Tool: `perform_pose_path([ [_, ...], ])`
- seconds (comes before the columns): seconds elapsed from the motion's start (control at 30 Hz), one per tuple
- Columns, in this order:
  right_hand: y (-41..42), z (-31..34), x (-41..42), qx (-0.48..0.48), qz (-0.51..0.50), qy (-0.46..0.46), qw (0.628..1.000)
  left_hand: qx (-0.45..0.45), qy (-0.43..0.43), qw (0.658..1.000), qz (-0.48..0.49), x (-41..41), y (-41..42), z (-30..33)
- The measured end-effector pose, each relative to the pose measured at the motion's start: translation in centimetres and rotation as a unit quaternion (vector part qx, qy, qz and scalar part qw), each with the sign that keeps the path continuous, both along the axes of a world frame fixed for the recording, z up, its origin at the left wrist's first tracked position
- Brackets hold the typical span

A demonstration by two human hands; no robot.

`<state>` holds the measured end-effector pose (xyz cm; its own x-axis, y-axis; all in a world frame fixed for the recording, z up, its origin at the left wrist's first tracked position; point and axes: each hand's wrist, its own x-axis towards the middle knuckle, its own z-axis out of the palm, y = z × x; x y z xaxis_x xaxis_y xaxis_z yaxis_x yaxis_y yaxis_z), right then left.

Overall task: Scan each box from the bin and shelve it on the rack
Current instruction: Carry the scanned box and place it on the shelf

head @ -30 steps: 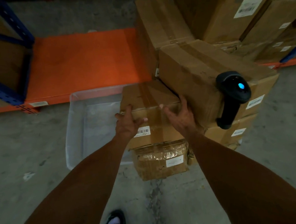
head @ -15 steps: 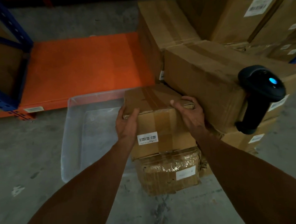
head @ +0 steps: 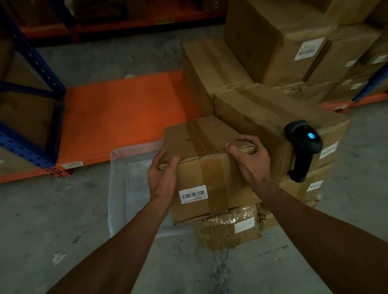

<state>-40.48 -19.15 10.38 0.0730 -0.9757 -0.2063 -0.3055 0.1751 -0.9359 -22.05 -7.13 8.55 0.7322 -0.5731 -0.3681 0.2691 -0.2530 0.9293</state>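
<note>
My left hand and right hand clasp the near top corners of a taped cardboard box, fingers curled over its edges, barcode label facing me. It sits above a wrapped parcel. At 9 o'clock, the clear bin; at 3 o'clock, the scanner on a larger carton. At 11 o'clock, the orange rack shelf.

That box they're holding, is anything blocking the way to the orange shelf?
Nothing visible does. The box, gripped by the left hand and right hand, sits just right of the clear bin; the orange shelf beyond is bare, with stacked cartons only along its right side.
</note>
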Motion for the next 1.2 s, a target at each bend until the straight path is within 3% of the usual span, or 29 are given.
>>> perform_pose_path([
  [0.33,6.2,21.5,0.2,-0.034,-0.014,-0.071,0.997,-0.016,-0.09,0.995,-0.032,1.1,4.6,23.9],
  [0.77,9.5,48.1,-1.6,-0.146,0.004,-0.17,0.975,-0.094,-0.226,0.97,0.005,-1.9,9.9,52.5],
  [1.2,9.4,67.0,5.3,-0.274,0.044,-0.269,0.922,-0.229,-0.333,0.913,0.051,3.5,10.9,71.2],
])
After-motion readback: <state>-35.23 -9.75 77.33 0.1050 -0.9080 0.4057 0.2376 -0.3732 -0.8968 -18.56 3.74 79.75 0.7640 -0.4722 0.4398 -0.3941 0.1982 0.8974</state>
